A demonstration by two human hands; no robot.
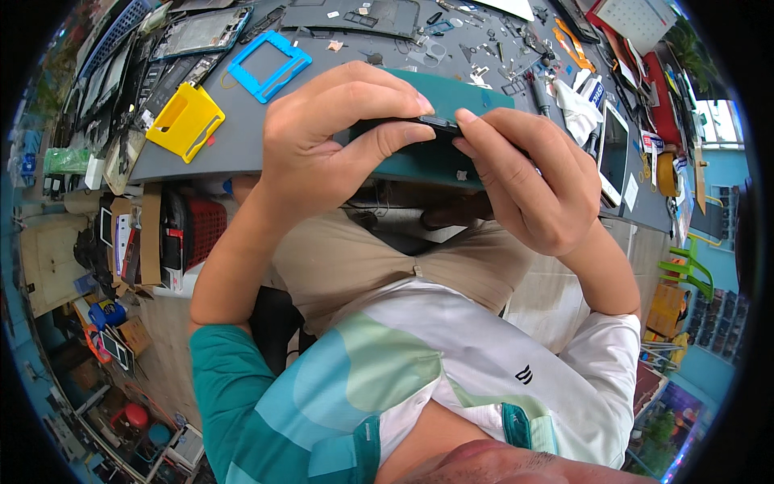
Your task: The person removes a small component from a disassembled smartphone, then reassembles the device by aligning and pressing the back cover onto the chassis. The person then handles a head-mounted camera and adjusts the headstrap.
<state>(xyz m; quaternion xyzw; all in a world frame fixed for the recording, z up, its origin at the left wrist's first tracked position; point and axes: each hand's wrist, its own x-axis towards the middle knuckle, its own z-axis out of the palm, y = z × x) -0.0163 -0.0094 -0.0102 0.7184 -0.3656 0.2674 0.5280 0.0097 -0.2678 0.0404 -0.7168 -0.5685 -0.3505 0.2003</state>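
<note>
Left hand and right hand raised together over the near edge of the workbench, both gripping a slim dark piece by its ends. Piece sits between the two sets of fingertips, narrow side turned up; left thumb and index finger pinch its left end, right thumb and fingers its right. Much of it hidden behind the fingers; exact kind cannot be told. Beneath and just beyond, a dark green mat on the grey bench top. To the left of the mat, a bright blue frame; farther left and nearer, a yellow holder. Small loose parts strewn over the far right side, an orange strip among them. At right, a crumpled white cloth and, nearer, a white-edged flat device. Room: red basket and open cardboard box below the bench at left; green chair on the right, near a pale blue wall.
</note>
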